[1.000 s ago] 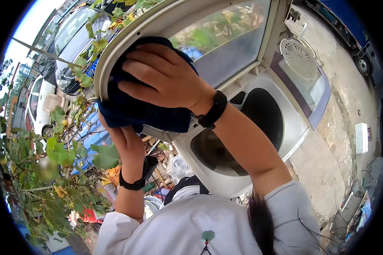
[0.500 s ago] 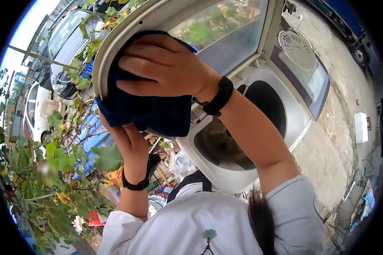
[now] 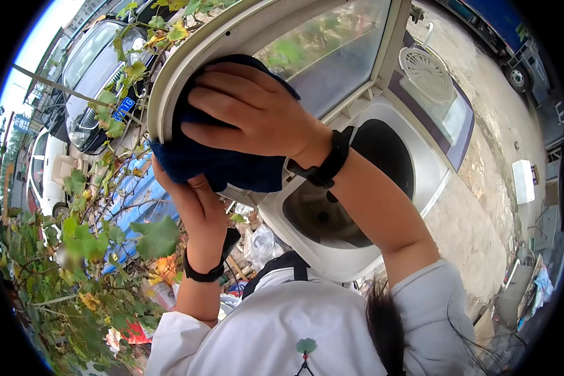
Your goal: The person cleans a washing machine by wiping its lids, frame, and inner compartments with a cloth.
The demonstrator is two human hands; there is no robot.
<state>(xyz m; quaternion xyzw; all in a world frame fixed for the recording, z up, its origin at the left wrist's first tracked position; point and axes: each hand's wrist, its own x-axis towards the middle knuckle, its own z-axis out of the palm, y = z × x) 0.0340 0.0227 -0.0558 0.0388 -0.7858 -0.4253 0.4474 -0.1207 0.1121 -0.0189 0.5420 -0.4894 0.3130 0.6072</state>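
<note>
- Right hand (image 3: pixel 254 116) lies flat on a dark blue cloth (image 3: pixel 222 163), palm down, fingers side by side and slightly spread, pressing the cloth onto the raised washing machine lid (image 3: pixel 332 47). Not a pinch; the hand lies open over the cloth.
- Right forearm runs down and right from the wrist; a black wristband (image 3: pixel 329 160) sits at the wrist and the grey sleeve is pushed up past the elbow.
- Left hand (image 3: pixel 191 203) is under the lid's lower edge, fingers pointing up behind the cloth. Cloth and lid hide the fingertips, so cannot tell whether it grips the cloth or only backs it. Black band (image 3: pixel 203 272) on that wrist too.
- Cloth is bunched, with soft folds, draped over the lid's white rim at its left end, hanging a bit below the edge and touching both hands.
- Lid is tilted open, with a white frame and a tinted clear window reflecting leaves. The open tub (image 3: pixel 351 200) of the top-loader sits below and right of it.
- Around it: a leafy vine (image 3: pixel 88 238) on the left, parked cars (image 3: pixel 91 75) behind, concrete ground (image 3: pixel 482 207) on the right.
- Versus half a second ago: right hand and cloth have shifted slightly right along the rim; left hand has moved up closer to the cloth's lower edge. Lid angle is about the same.
</note>
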